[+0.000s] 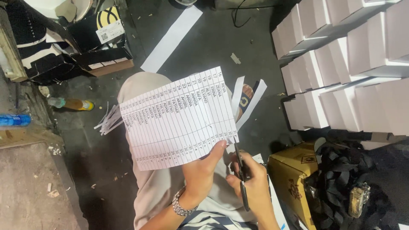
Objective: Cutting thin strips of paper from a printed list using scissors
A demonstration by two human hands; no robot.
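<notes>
left hand [200,172] pinches our printed sheet [179,119] over the lap | right hand [251,183] closed on scissors [242,170] at the sheet's edge | risk: blade wanders off the ruled line, or nicks the left thumb just beside it | cut strips [249,102] dangle

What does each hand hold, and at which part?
The left hand pinches the printed paper sheet at its lower right edge. The right hand holds black scissors by the handles.
</notes>
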